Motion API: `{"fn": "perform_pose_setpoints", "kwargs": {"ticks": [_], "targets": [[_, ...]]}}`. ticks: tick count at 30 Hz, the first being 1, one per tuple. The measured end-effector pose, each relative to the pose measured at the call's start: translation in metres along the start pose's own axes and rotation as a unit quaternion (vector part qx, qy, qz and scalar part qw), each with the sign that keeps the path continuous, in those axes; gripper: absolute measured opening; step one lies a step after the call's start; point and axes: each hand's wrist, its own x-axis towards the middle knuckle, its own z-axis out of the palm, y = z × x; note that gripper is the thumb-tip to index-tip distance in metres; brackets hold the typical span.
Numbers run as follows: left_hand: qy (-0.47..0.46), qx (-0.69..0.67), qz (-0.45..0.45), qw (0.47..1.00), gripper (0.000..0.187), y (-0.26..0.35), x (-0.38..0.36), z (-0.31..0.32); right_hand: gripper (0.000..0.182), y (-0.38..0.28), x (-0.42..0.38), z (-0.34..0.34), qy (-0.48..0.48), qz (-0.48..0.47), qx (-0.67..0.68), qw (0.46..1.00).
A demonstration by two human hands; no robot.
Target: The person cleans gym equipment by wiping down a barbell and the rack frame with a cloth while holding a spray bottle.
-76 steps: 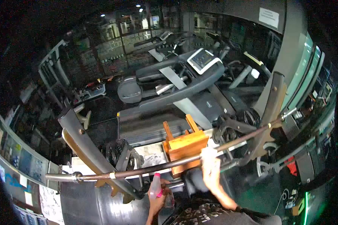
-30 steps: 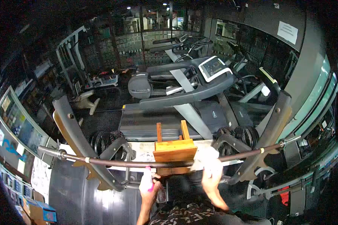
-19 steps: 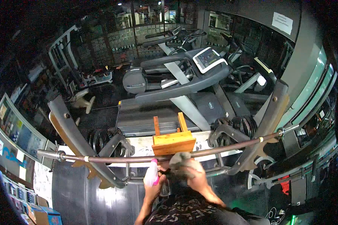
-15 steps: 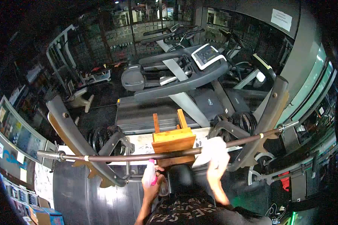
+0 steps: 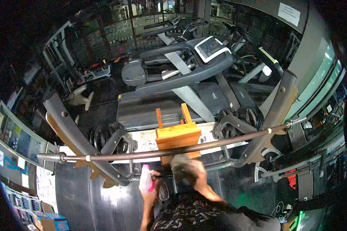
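Note:
My left hand (image 5: 149, 192) is closed around a spray bottle (image 5: 145, 181) with a white head and pink parts; its clear body shows partly below the fingers. My right hand (image 5: 199, 175) is smeared by motion, low in front of me, with a cloth (image 5: 179, 162) that looks greyish in the blur. The cloth lies just under the middle of a barbell bar (image 5: 158, 154), over the dark padded bench. This long brown bar spans left to right across two upright rack posts (image 5: 71, 125), with bare metal sleeves at its ends.
A wooden stand (image 5: 177, 140) is behind the bar's middle. Beyond it are a treadmill (image 5: 158, 111) and an elliptical-like machine with a screen (image 5: 209, 49). Weight plates (image 5: 250, 117) hang by the right post. Boxes (image 5: 52, 221) sit at lower left, cables (image 5: 281, 210) at lower right.
My right hand has moved left and down with the cloth, off the right part of the bar. My left hand and the spray bottle have shifted slightly left. The view has tilted a little.

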Motion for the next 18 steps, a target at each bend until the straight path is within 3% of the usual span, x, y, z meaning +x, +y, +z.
{"fn": "perform_pose_setpoints", "kwargs": {"ticks": [1, 2, 3, 4, 5, 6, 8, 11, 12, 13, 15, 16, 17, 18], "targets": [[0.011, -0.053, -0.034, 0.998, 0.034, 0.001, -0.002, -0.001, 0.02, 0.003, 0.0, -0.001, 0.132, -0.006, 0.019, 0.991], [0.021, -0.106, -0.067, 0.992, 0.035, 0.002, -0.003, -0.002, 0.023, 0.007, 0.0, -0.021, 0.163, -0.057, -0.111, 0.979], [0.022, -0.106, -0.066, 0.992, 0.035, 0.002, -0.005, -0.004, 0.028, 0.012, -0.002, -0.025, 0.27, 0.011, -0.037, 0.962], [0.015, -0.075, -0.084, 0.993, 0.036, 0.001, -0.008, -0.006, 0.031, 0.02, -0.004, -0.031, 0.336, 0.021, -0.057, 0.94], [0.008, -0.046, -0.101, 0.994, 0.037, 0.0, -0.008, -0.006, 0.029, 0.06, -0.014, -0.035, 0.397, 0.043, -0.093, 0.912], [0.007, -0.049, -0.098, 0.994, 0.037, -0.001, -0.008, -0.003, 0.028, 0.065, -0.011, -0.034, 0.422, 0.083, -0.028, 0.902], [-0.005, -0.095, -0.099, 0.991, 0.037, -0.001, -0.009, 0.004, 0.028, 0.044, 0.005, -0.025, 0.38, 0.141, 0.049, 0.913], [-0.037, -0.072, -0.171, 0.982, 0.037, 0.005, -0.01, 0.014, 0.028, 0.022, 0.005, 0.001, 0.18, 0.042, -0.115, 0.976], [-0.061, -0.025, -0.213, 0.975, 0.037, 0.006, -0.01, 0.014, 0.028, 0.021, 0.003, 0.008, 0.074, 0.147, 0.164, 0.973], [-0.089, 0.021, -0.252, 0.963, 0.037, 0.006, -0.01, 0.014, 0.028, 0.017, 0.001, 0.014, 0.027, 0.295, 0.39, 0.872], [-0.125, 0.057, -0.284, 0.949, 0.038, 0.006, -0.01, 0.015, 0.03, -0.002, -0.008, 0.01, -0.044, 0.08, 0.219, 0.971], [-0.102, 0.041, -0.222, 0.969, 0.037, -0.002, -0.011, 0.018, 0.03, -0.002, 0.0, 0.003, -0.045, 0.078, 0.22, 0.971], [-0.097, 0.048, -0.223, 0.969, 0.036, -0.007, -0.013, 0.017, 0.031, 0.001, 0.011, -0.012, -0.007, -0.037, 0.12, 0.992], [-0.093, 0.055, -0.224, 0.969, 0.036, -0.007, -0.014, 0.017, 0.031, 0.014, 0.001, -0.014, 0.09, -0.051, 0.006, 0.995]]}}
